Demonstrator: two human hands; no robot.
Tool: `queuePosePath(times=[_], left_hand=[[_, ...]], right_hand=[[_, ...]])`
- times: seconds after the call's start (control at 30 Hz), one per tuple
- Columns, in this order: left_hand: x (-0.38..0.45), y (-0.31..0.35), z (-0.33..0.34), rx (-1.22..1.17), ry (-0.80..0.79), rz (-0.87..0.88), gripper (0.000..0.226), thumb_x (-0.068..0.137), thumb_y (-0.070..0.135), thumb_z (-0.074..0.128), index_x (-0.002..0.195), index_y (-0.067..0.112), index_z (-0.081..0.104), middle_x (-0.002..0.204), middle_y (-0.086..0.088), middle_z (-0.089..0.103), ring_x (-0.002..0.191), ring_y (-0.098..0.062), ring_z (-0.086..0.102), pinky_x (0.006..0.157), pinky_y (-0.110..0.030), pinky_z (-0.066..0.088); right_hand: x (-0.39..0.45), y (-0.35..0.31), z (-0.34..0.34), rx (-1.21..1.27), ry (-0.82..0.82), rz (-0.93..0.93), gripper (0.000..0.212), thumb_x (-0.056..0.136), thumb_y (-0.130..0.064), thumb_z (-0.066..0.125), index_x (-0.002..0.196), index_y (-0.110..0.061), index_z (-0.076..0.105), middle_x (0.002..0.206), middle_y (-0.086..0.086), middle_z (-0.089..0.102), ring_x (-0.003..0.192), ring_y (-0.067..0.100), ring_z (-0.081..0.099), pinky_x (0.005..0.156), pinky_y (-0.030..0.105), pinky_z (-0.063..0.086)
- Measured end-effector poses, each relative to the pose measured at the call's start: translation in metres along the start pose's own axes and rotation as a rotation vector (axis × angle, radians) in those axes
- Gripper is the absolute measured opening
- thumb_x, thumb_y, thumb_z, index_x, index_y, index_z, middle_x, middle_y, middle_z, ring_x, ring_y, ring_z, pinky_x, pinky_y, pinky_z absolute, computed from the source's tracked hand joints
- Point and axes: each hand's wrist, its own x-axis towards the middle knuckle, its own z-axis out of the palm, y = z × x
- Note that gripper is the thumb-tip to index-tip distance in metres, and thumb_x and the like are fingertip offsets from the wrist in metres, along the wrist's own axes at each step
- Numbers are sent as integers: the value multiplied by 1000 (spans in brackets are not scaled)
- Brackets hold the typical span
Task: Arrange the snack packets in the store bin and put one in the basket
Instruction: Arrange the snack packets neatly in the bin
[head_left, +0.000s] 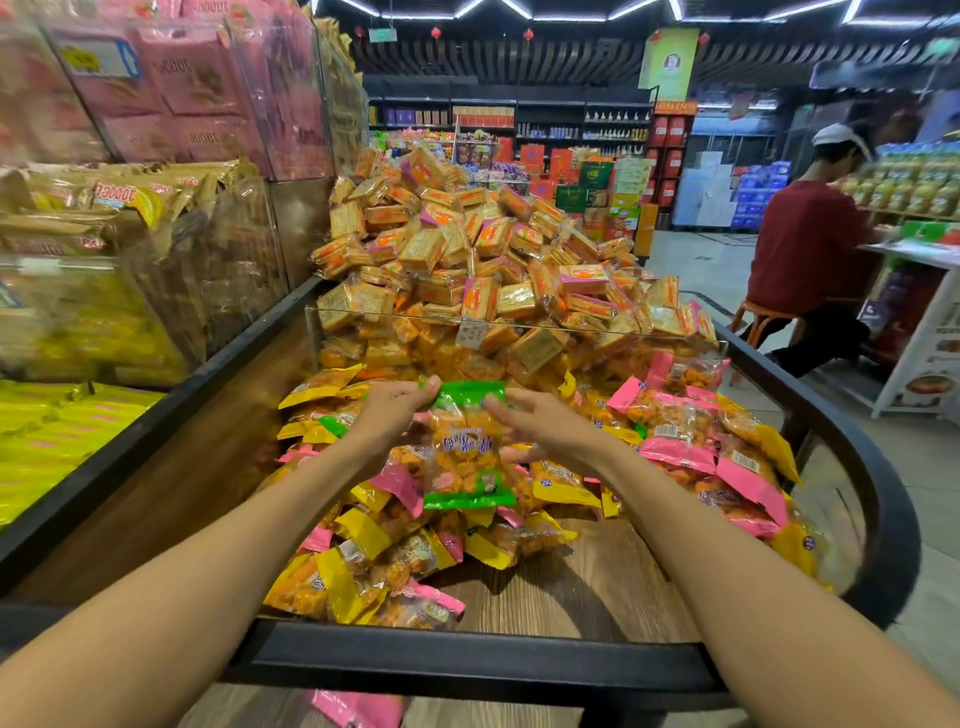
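A green-edged snack packet (467, 447) full of orange pieces hangs upright over the bin's pile. My left hand (387, 415) pinches its top left corner and my right hand (540, 421) pinches its top right corner. Under it lie several yellow-edged and pink-edged snack packets (374, 551) heaped on the wooden floor of the store bin (467, 660). More pink packets (691, 436) pile up at the bin's right side. No basket is in view.
A clear divider (519, 325) separates a tall heap of square biscuit packs (467, 249) behind. Shelves of pink and yellow packs (130, 182) rise on the left. A person in a red shirt (810, 249) sits at the right. A pink packet (358, 709) lies below the bin's front rail.
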Motion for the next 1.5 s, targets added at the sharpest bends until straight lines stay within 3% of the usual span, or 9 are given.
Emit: queuePosePath(times=[0.1,0.23,0.37,0.47,0.6,0.9,1.1,1.3,1.5], left_hand=[[6,4,-9,-127,64,-23,24,93,33,57,91,9,52,79,-11,45,52,-15,46,43,-19,45],[5,8,-11,-161,45,-45,31,89,39,58,95,9,55,80,-6,55,54,-10,56,52,-19,51],[-2,10,-8,-17,-207,-74,57,71,43,76,114,12,54,124,-11,57,109,-25,61,89,-35,54],[-6,2,-2,273,-294,-34,88,68,15,83,142,6,35,139,-8,46,129,-25,46,94,-23,42],[-2,-3,-5,283,-307,6,48,71,-5,76,97,22,47,89,7,45,74,1,55,60,-9,48],[-7,0,9,126,-116,111,44,87,33,65,121,15,44,113,-4,54,88,-15,63,71,-24,56],[2,-8,13,-33,-74,-119,64,87,55,55,133,12,43,134,-5,51,108,-23,58,77,-32,54],[7,-10,5,67,-49,-63,36,100,32,46,129,12,52,129,-10,57,108,-28,56,79,-33,48],[-4,2,9,1,-249,-131,25,99,28,48,116,13,58,108,-9,62,86,-24,56,67,-32,45]], right_hand=[[3,6,8,-117,-209,80,82,77,-27,79,144,-10,35,144,11,46,120,26,54,97,42,49],[7,7,11,40,-187,66,65,77,10,70,134,10,41,136,30,47,98,32,68,81,37,59],[2,4,0,129,-110,29,35,79,16,64,105,-5,55,100,20,65,82,23,68,72,30,60],[3,5,-4,161,-53,49,24,78,15,66,84,-5,55,93,15,63,85,24,67,76,33,60],[5,1,-1,88,23,42,92,72,-1,79,147,2,26,153,20,26,137,32,36,103,44,45],[4,-2,8,-180,304,-191,50,74,-9,80,119,-13,58,114,5,63,110,21,59,93,39,51],[-2,2,38,-746,112,-331,81,79,-45,73,145,-20,33,117,0,38,105,12,43,86,23,35],[0,-8,30,-508,376,-410,30,92,-28,60,117,-11,63,105,7,61,92,19,57,76,26,44],[3,-11,8,-135,480,-156,42,97,-34,52,127,-4,50,104,2,54,89,14,52,81,33,46]])
